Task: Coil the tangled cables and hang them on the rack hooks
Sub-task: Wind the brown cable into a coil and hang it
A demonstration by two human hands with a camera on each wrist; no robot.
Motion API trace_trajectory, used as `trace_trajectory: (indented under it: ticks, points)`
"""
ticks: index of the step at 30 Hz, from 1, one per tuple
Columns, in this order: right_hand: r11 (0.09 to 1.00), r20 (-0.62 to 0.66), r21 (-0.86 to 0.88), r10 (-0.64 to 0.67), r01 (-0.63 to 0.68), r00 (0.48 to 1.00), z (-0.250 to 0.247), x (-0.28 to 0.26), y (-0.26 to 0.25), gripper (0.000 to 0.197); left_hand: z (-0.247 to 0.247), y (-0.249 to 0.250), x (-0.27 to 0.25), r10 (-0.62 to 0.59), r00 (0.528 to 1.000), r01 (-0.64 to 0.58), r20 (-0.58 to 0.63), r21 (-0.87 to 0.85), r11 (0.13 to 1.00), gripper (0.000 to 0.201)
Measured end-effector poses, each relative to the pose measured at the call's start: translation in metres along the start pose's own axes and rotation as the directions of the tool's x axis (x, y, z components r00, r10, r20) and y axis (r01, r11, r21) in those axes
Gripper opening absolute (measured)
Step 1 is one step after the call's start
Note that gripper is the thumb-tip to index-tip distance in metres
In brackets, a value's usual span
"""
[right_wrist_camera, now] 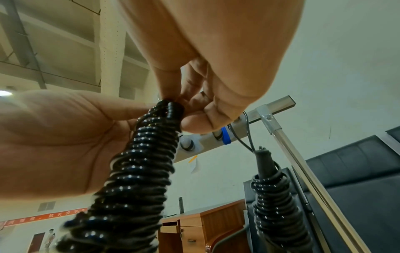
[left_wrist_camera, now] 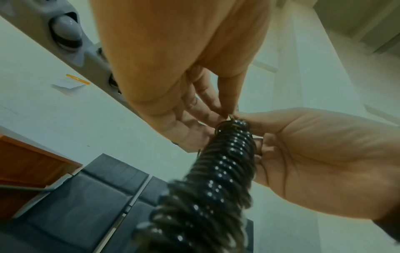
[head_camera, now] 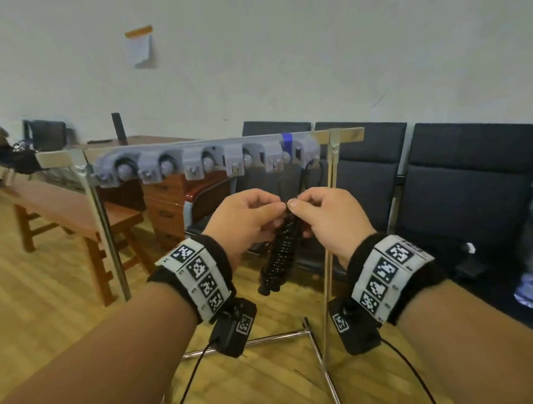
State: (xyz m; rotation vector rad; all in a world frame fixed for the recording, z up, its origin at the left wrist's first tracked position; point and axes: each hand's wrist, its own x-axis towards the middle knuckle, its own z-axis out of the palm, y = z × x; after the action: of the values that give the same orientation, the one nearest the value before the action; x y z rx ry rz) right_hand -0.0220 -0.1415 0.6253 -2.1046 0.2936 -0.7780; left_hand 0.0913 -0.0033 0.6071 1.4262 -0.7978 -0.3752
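One cable (right_wrist_camera: pixel 279 202) hangs on rack (head_camera: pixel 335 198); L hand (head_camera: pixel 244 221) & R hand (head_camera: pixel 330 220) pinch 2nd coil (head_camera: pixel 280 256) top, not yet hung.

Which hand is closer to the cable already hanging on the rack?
Right. The right hand is just in front of the hanging cable, near the rack's right post. The left hand is further left, pinching the coiled cable too.

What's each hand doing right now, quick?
Left hand: fingers pinch the top end of the black spiral-coiled cable.
Right hand: fingers pinch that same top end.
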Motion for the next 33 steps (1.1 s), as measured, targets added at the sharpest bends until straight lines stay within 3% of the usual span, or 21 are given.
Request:
trace_trajectory:
  ticks: [7, 12, 16, 20, 24, 28, 31, 33]
  points:
    - [0.999, -0.035, 0.022, 0.051, -0.05, 0.998, 0.009, 0.051, -0.004, 0.023, 0.001, 0.004, 0.045, -0.024, 0.983, 0.022, -0.183, -0.012, 1.0, 0.011]
    - [0.983, -0.031, 0.086, 0.165, -0.162, 0.986, 0.018, 0.074, 0.009, 0.022, 0.006, -0.006, 0.067, -0.065, 0.96, 0.064, -0.274, -0.012, 0.998, 0.012]
    - [0.977, -0.007, 0.076, 0.198, -0.197, 0.98, 0.027, 0.078, 0.023, 0.024, 0.004, -0.018, 0.076, -0.138, 0.956, 0.134, -0.259, -0.033, 0.99, 0.012]
    - [0.985, 0.017, 0.05, 0.164, -0.164, 0.986, 0.033, 0.077, 0.027, 0.024, 0.0, -0.025, 0.076, -0.086, 0.966, 0.101, -0.244, 0.051, 0.994, 0.011]
    - [0.979, 0.054, 0.077, 0.183, -0.187, 0.982, 0.03, 0.067, 0.031, 0.02, -0.008, -0.031, 0.062, -0.049, 0.975, 0.087, -0.219, 0.165, 0.982, 0.015]
    - [0.98, 0.078, 0.06, 0.186, -0.191, 0.979, 0.02, 0.041, 0.041, 0.015, -0.015, -0.054, 0.034, -0.118, 0.969, 0.166, -0.218, 0.218, 0.962, 0.013]
    - [0.982, 0.179, -0.022, 0.188, -0.187, 0.966, 0.017, 0.013, 0.059, 0.014, -0.014, -0.084, 0.005, -0.186, 0.972, 0.22, -0.141, 0.28, 0.935, 0.011]
    - [0.974, 0.292, -0.105, 0.221, -0.199, 0.93, 0.019, -0.009, 0.079, 0.014, -0.007, -0.11, -0.016, -0.239, 0.969, 0.242, -0.055, 0.373, 0.896, 0.012]
